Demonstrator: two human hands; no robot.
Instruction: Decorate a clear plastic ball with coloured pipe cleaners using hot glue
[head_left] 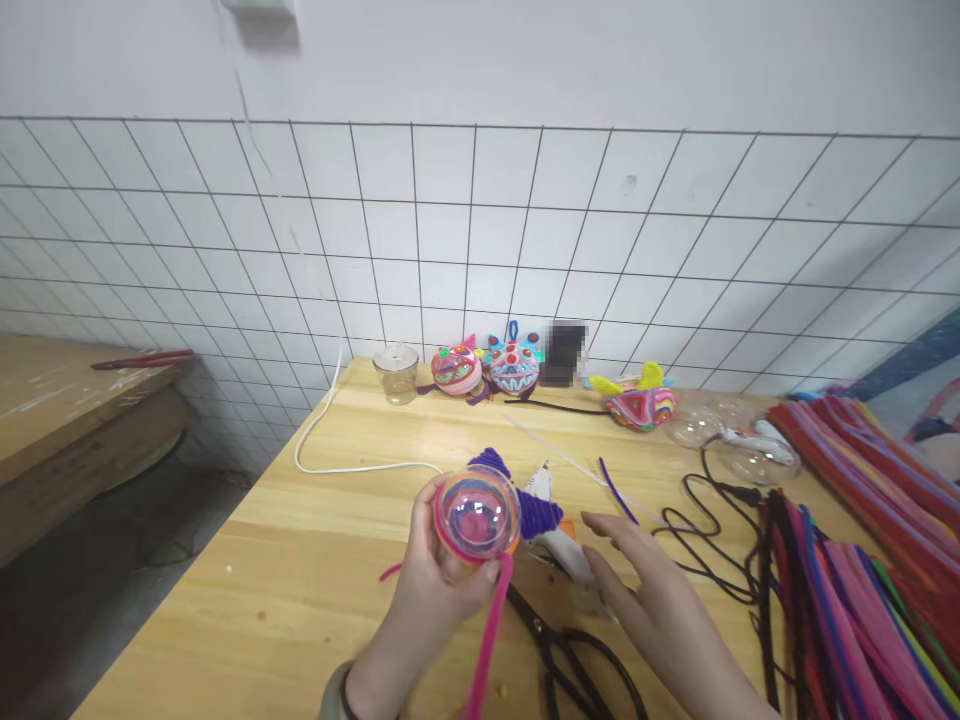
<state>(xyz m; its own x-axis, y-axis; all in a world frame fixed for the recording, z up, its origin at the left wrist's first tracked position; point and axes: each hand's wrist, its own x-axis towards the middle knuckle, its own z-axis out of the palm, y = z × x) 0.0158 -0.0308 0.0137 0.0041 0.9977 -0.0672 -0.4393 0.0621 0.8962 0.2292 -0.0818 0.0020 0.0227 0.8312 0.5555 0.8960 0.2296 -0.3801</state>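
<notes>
The left hand point(431, 600) comes up from the lower edge of the view, with the wrist bent and the fingers curled around a clear ball point(477, 514). It holds the ball from below and behind, above the wooden table point(300, 560), with the round face turned to the camera. The ball is transparent, and its rim is wound with pink and orange rings. Something pink is inside it, but I cannot tell what it is. A pink pipe cleaner point(489, 640) hangs down from the ball past the thumb.

The right hand point(645, 590) lies low over the table with the palm down and the fingers straight and a little apart. It holds nothing. Its fingertips are just beside the white glue gun point(555, 535), which lies on the table behind the ball. A purple wound piece point(536, 510) is touching the gun. Black scissors point(570, 660) lie between the two hands.
</notes>
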